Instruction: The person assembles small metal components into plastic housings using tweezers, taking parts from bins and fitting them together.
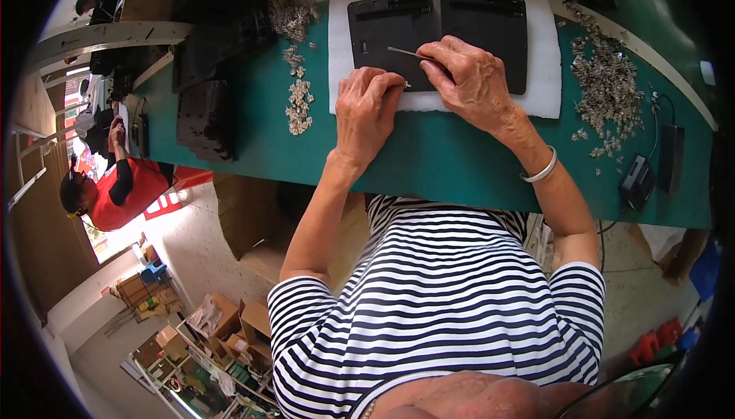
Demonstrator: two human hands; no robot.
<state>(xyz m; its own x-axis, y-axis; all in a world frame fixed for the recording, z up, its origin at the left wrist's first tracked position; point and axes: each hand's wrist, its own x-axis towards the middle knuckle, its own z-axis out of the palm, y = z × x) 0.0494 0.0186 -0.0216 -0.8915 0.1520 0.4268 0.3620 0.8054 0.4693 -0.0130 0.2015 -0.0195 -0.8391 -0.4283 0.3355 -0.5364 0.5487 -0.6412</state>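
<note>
Fitting, apparently: tiny silvery metal piece [407,85] is fingertip-pinched by left hand [366,116] at near edge of left black rectangular panel [387,36]; slim metal tool [403,52] is finger-clamped by right hand [468,86]; alignment seems needed.

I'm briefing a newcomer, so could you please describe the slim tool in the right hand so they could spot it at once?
On the green table lies a white mat bearing two black panels. There, the right hand holds the slim tool, its tip over the left panel. Its long, straight shape sets it apart from the small metallic pieces heaped nearby.
</note>
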